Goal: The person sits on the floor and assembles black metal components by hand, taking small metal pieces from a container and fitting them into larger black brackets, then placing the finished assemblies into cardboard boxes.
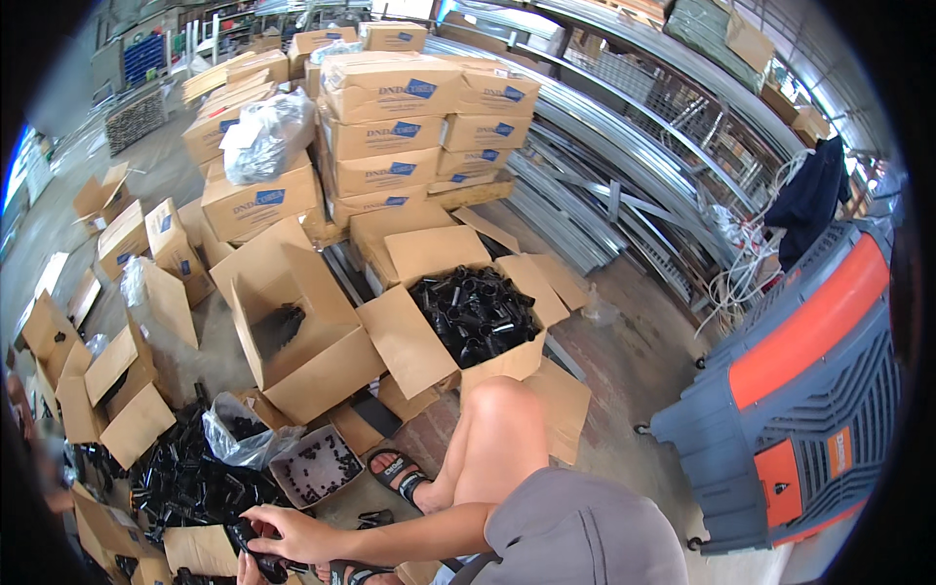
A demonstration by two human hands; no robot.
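Just below the small open box (301, 455) of tiny black pieces, the person's right hand (291, 536) has its grip closed around a black part (238, 536). The left hand (250, 569), below that box too, is mostly cut off; its fingers reach the part's lower end, but how far its grip is closed cannot be told. A heap of black parts (210, 490) lies left of the box.

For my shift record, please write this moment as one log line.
right grip: holding black part | left grip: close to it, only partly visible | ahead: open carton, black pieces inside
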